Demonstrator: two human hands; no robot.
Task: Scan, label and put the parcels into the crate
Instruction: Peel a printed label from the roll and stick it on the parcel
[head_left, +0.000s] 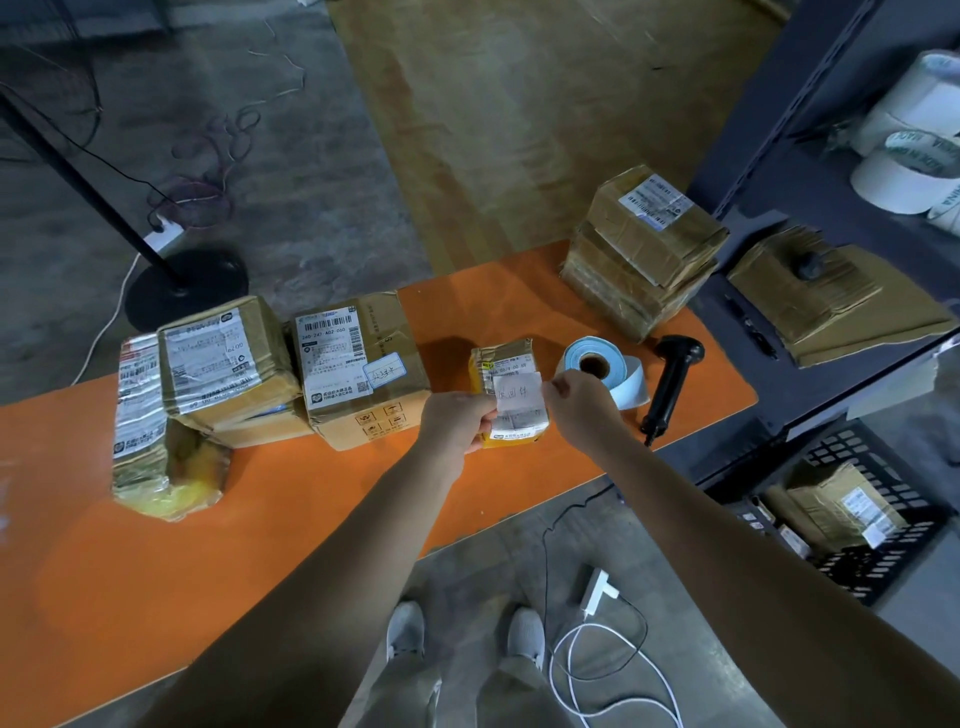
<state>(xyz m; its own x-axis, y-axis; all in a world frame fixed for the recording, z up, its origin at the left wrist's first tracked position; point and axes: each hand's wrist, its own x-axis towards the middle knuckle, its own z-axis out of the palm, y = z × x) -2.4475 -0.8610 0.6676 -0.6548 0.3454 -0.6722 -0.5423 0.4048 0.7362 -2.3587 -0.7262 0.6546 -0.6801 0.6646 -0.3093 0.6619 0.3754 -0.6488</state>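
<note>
Parcel (514, 358) sits mid-worktop (311, 519), labelling looks underway: left hand (454, 421) and right hand (576, 402) fingers pinch the label (519, 397) over it. Crate (883, 582) holds at least 1 parcel; a stack (644, 249) and others wait.

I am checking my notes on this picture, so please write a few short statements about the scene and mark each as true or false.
1. The left hand and the right hand both pinch the white label over the small yellow parcel. True.
2. The scanner is in the right hand. False: it lies on the orange table, right of the label roll.
3. The black crate holds at least one brown parcel. True.
4. The label roll lies inside the crate. False: it is on the table, between the small yellow parcel and the scanner.
</note>
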